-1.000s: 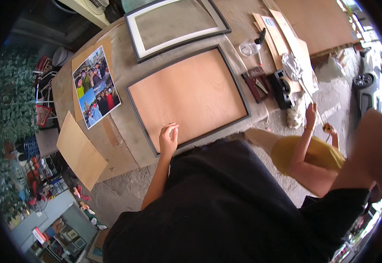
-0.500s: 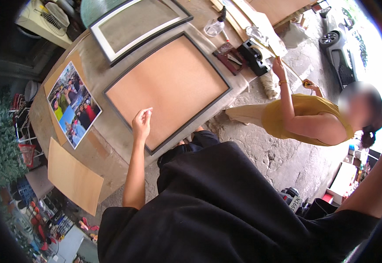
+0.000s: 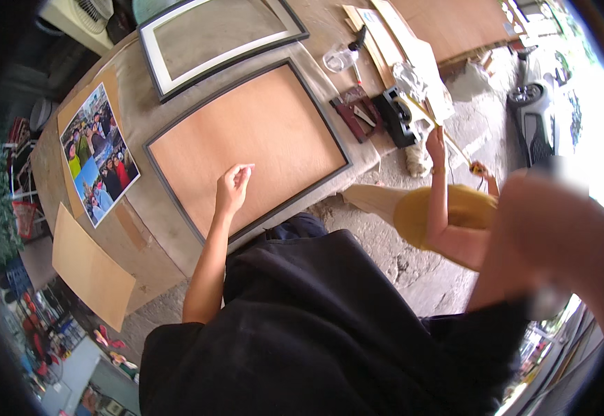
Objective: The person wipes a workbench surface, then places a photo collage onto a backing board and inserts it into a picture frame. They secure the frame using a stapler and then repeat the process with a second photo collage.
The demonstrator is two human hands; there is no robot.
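Observation:
My left hand (image 3: 233, 187) hovers above a thin black picture frame (image 3: 250, 231) lying on the table, with a plain tan board (image 3: 260, 125) filling it. The fingers are curled and pinched together; whatever they hold, if anything, is too small to make out. Bent and smeared by motion, my right arm (image 3: 545, 236) is raised at the right side, and its hand does not show. Left of the frame lies a glossy photo print (image 3: 101, 156) of groups of people. Beyond it sits a second black frame with a white inner border (image 3: 226, 66).
A thin wooden sheet (image 3: 90, 270) overhangs the table's near left. A dark red stapler-like tool (image 3: 357, 114), a black tape dispenser (image 3: 395, 116), a clear bottle (image 3: 340, 59) and wooden strips (image 3: 378, 48) lie at the right. A co-worker in yellow (image 3: 444, 215) stretches a tape measure (image 3: 454, 145).
My right arm has swung up and inward, covering much of the co-worker. My left hand has shifted slightly right over the board. The whole view has tilted a little.

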